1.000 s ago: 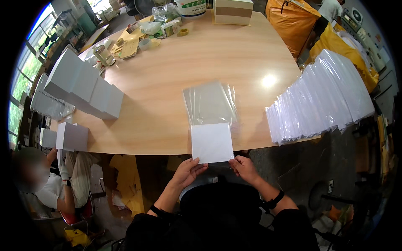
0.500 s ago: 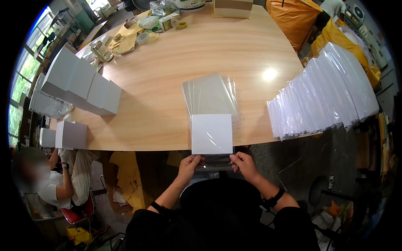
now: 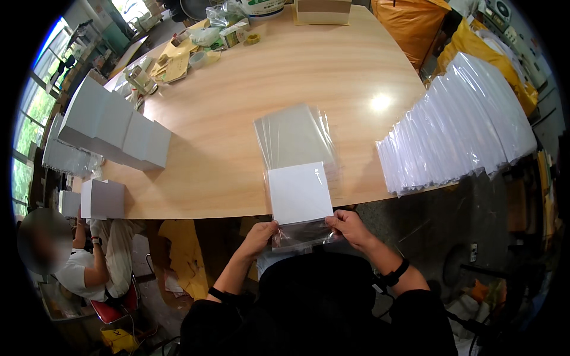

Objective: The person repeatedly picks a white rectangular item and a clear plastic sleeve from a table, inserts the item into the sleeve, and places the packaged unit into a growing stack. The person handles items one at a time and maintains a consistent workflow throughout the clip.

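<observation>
A square white card or pad [image 3: 300,193] lies inside a clear plastic bag [image 3: 300,236] at the table's near edge. The bag's loose end hangs over that edge towards me. My left hand [image 3: 259,236] pinches the bag at its left side, just below the white square's corner. On the opposite side, my right hand [image 3: 350,228] grips the bag between thumb and fingers near the other corner. Under and beyond the white square, a fanned stack of clear plastic bags [image 3: 291,136] lies on the table [image 3: 208,118].
Stacks of white card [image 3: 113,127] stand at the left, with a smaller stack [image 3: 104,199] near the edge. A long row of bagged white packs [image 3: 457,124] leans at the right. A co-worker [image 3: 89,261] sits at lower left. Clutter and tape [image 3: 253,39] lie at the back.
The bag's loose end shows more below the white square, which has turned slightly. My left hand has shifted a little left and down; both hands keep hold of the bag.
</observation>
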The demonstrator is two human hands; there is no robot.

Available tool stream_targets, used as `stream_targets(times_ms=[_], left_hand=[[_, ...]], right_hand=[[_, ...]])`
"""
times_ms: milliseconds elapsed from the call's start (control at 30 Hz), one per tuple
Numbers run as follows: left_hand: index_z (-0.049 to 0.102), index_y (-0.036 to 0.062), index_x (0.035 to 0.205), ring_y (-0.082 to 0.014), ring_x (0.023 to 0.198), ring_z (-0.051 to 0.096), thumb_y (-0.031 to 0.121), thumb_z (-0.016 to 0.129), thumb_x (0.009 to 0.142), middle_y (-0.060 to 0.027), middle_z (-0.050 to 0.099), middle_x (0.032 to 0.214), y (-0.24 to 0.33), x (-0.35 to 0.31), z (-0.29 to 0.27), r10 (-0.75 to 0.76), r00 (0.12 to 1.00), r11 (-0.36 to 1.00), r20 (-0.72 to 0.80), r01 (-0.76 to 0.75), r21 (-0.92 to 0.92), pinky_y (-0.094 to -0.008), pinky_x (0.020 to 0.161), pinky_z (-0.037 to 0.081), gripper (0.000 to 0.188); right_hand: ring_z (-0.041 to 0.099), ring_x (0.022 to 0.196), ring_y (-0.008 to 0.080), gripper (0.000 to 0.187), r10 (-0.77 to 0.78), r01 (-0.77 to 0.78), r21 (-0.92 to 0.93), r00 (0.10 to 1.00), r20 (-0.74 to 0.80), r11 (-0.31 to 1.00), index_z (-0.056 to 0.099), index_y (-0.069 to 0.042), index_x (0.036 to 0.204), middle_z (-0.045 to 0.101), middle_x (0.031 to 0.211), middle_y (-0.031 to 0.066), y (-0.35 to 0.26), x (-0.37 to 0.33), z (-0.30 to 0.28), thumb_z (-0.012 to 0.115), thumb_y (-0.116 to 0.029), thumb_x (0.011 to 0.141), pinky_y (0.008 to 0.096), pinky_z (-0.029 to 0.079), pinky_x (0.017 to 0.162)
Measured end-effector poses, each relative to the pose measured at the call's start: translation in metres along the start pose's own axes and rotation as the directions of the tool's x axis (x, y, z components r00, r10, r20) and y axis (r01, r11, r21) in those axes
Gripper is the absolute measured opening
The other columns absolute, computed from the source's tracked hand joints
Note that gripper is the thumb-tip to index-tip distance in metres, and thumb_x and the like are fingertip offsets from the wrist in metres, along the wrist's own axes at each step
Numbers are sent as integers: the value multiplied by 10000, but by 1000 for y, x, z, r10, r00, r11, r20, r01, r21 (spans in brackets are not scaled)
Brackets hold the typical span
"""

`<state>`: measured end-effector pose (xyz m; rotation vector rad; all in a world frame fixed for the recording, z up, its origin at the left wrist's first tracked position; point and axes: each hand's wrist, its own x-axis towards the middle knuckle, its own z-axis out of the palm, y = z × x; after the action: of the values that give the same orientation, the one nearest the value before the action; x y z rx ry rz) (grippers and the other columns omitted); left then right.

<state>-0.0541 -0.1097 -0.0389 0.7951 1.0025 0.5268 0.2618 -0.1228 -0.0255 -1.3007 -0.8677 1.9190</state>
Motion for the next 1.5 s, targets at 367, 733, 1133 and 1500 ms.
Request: stream_targets(times_ms=[367,733,1133,1500], left_hand=[[640,44,774,-135,602,554,329,663,968,-19,596,683,13,-7,16,27,965,971,-260,36,237,-296,599,457,345],[700,10,979,-285,838,678,303,714,901,-144,707,905,47,-19,15,350,931,515,-106,-97,852,-346,706,515,304],[659,37,1000,-384,777,670,198,715,780,-179,670,743,52,0,45,514,851,11,-108,120,993,-480,671,534,279],[724,42,954,-262,780,673,437,651,929,-117,696,800,62,-13,37,357,921,405,-153,-5,914,-386,689,517,403]], right_hand=[[619,742,106,294,-35,28,-173,999,-33,984,622,-16,979,653,830,26,-2,-8,-6,726,-287,932,272,507,650],[665,816,383,377,-353,65,-933,933,-70,354,619,-20,928,683,856,167,-31,-20,20,712,-382,874,473,522,730],[678,650,320,220,-587,25,-1000,809,26,-9,566,-66,790,648,701,150,-19,-6,35,732,-208,821,421,534,575],[684,863,196,366,-448,243,-837,894,-4,491,641,-22,1036,695,930,121,-16,-9,11,718,-351,896,324,529,696]])
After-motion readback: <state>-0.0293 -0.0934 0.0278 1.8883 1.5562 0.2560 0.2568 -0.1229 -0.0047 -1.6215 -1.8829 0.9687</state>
